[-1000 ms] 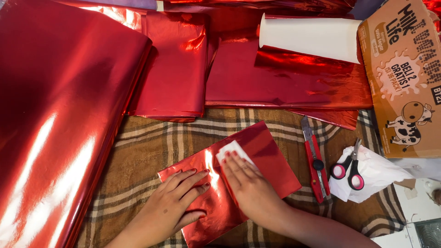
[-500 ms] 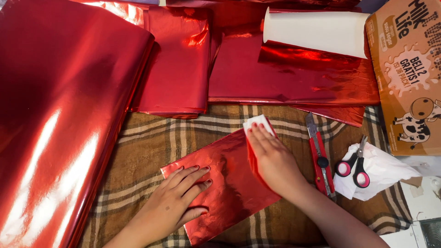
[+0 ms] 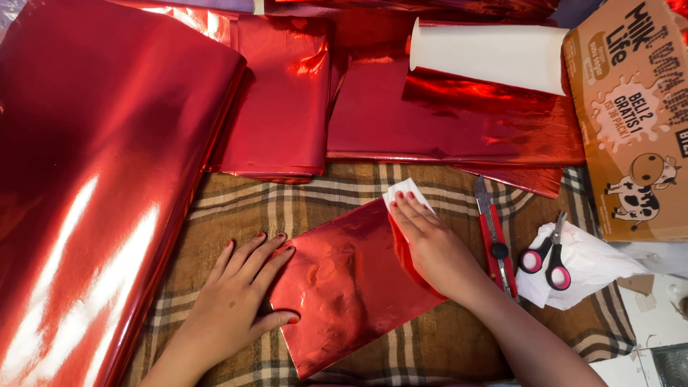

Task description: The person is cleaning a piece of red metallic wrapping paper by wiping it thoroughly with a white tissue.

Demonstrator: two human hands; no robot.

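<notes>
Hands work low in the frame on a brown plaid cloth (image 3: pixel 236 204) that covers the worktop. Between them lies the foil sheet (image 3: pixel 344 287), a glossy red rectangle, slightly dimpled, its long axis running from lower left up toward upper right. The left hand (image 3: pixel 240 301) lies flat with fingers spread, pressing the sheet's left edge down, gripping nothing. The right hand (image 3: pixel 430 247) rests on the sheet's right end, fingers together and extended, pressing where the foil turns over to show its white backing (image 3: pixel 403 192) at the upper corner; it is the nearer hand to that fold.

Just right of that hand lies a red utility knife (image 3: pixel 493 236), pointing away, and beyond it pink-handled scissors (image 3: pixel 548 254) rest on crumpled white paper (image 3: pixel 595 265). A printed cardboard box (image 3: pixel 631 122) stands at the far right.

Farther off, folded stacks of red foil (image 3: pixel 283 107) lie side by side, with a white-backed roll (image 3: pixel 487 54) on top. A big shiny red sheet (image 3: pixel 93 179) fills the left.
</notes>
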